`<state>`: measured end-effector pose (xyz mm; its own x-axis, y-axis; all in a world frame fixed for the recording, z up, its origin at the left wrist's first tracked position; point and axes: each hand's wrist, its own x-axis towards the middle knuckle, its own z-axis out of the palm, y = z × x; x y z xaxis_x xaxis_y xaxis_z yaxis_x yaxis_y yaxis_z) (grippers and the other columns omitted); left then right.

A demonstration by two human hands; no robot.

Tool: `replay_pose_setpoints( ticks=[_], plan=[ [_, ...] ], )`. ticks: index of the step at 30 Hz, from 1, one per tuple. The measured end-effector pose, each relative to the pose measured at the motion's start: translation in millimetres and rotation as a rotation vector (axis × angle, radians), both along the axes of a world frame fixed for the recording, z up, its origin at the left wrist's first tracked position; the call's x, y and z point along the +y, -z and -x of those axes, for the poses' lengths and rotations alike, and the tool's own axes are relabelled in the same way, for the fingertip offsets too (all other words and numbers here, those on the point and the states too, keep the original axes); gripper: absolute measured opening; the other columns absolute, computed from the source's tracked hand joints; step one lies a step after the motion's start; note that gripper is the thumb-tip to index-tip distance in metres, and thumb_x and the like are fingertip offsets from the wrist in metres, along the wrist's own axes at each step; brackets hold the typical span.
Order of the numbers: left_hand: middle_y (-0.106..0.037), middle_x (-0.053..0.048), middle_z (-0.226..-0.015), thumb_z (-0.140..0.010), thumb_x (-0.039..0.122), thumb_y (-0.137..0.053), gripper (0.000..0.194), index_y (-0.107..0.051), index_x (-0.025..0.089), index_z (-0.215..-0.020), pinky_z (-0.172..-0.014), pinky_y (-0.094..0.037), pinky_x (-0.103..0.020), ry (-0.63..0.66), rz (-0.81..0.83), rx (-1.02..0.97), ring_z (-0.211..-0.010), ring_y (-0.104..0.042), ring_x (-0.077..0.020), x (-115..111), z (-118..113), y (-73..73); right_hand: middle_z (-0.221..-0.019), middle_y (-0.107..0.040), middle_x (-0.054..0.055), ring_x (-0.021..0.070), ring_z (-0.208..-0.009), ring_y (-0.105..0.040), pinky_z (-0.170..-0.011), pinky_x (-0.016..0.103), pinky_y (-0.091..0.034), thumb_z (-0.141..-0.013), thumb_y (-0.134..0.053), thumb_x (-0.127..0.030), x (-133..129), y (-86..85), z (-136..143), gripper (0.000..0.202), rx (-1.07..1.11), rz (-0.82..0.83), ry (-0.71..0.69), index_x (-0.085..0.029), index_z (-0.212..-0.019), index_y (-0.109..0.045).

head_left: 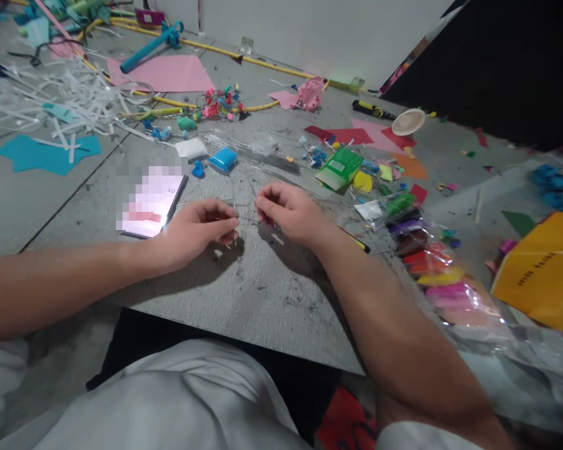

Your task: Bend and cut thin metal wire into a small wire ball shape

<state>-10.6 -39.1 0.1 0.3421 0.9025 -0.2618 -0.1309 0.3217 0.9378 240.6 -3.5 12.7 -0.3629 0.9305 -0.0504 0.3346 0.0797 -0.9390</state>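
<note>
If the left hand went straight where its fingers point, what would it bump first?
Probably the right hand, whose fingertips look just ahead of the left hand. Thin strands show near the gap and might get brushed first; their depth is hard to tell.

Looks like I'm set up in some kind of craft workspace: scuffed grey counter (pixel 263 300) littered with cut pink paper (pixel 169 75), tangled white strips (pixel 72 150), plastic bags (pixel 443 276) of bright clay-looking stuff and a black-and-yellow cutter (pixel 371 110). Can't tell if it's inside a home.
</note>
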Motion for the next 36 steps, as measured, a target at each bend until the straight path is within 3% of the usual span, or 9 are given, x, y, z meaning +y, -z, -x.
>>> replay_pose_setpoints(
  ticks=[4,9,15,23,33,36],
  plan=[
    [-0.083,0.000,-0.091,-0.075,0.037,-0.119,0.046,-0.083,0.019,-0.096,-0.083,-0.065,-0.031,-0.071,-0.011,-0.024,-0.082,-0.078,-0.0145,5.2,-1.3,2.3,-0.075,-0.074,-0.005,0.0159,-0.064,-0.070,-0.068,0.032,-0.057,-0.098,-0.101,-0.053,-18.0,1.8,19.0,0.042,0.176,0.193,-0.025,-0.026,-0.092,-0.070],
    [-0.085,-0.004,-0.091,-0.074,0.043,-0.123,0.051,-0.084,0.020,-0.097,-0.088,-0.068,-0.037,0.050,0.030,-0.029,-0.086,-0.081,-0.0192,6.2,-1.2,6.2,-0.074,-0.081,-0.001,0.0189,-0.070,-0.076,-0.072,0.033,-0.061,-0.092,-0.098,-0.039,-27.8,0.0,26.6,0.028,0.109,0.198,-0.018,-0.026,-0.086,-0.074],
    [-0.085,-0.005,-0.089,-0.074,0.049,-0.124,0.051,-0.086,0.020,-0.094,-0.091,-0.069,-0.038,0.097,-0.013,0.032,-0.088,-0.080,-0.0200,6.2,0.3,2.6,-0.074,-0.082,-0.002,0.0189,-0.073,-0.075,-0.072,0.033,-0.059,-0.089,-0.091,-0.029,-29.0,-4.2,18.9,0.014,0.027,0.135,-0.026,-0.026,-0.084,-0.079],
    [-0.087,-0.006,-0.089,-0.081,0.053,-0.120,0.048,-0.087,0.020,-0.094,-0.082,-0.068,-0.037,0.252,-0.046,0.133,-0.082,-0.080,-0.0202,4.7,2.8,-0.3,-0.077,-0.076,-0.005,0.0161,-0.074,-0.076,-0.078,0.033,-0.075,-0.082,-0.099,-0.032,-31.0,-6.0,36.1,0.026,0.417,0.112,0.298,-0.028,-0.081,-0.073],
    [-0.087,-0.006,-0.086,-0.077,0.053,-0.123,0.053,-0.086,0.020,-0.095,-0.079,-0.067,-0.035,0.308,0.011,0.097,-0.078,-0.080,-0.0208,2.9,3.4,-2.4,-0.080,-0.073,-0.002,0.0166,-0.077,-0.074,-0.078,0.036,-0.076,-0.089,-0.093,-0.028,-20.3,-3.1,26.0,0.022,0.325,0.003,0.424,-0.028,-0.084,-0.072],
    [-0.087,-0.007,-0.086,-0.076,0.052,-0.124,0.053,-0.087,0.019,-0.093,-0.078,-0.066,-0.035,0.297,0.023,0.092,-0.078,-0.080,-0.0205,2.6,3.3,-2.3,-0.078,-0.074,-0.002,0.0165,-0.074,-0.071,-0.073,0.034,-0.068,-0.089,-0.092,-0.029,-22.0,-4.8,26.2,0.021,0.287,-0.004,0.406,-0.027,-0.084,-0.072]
  ],
)
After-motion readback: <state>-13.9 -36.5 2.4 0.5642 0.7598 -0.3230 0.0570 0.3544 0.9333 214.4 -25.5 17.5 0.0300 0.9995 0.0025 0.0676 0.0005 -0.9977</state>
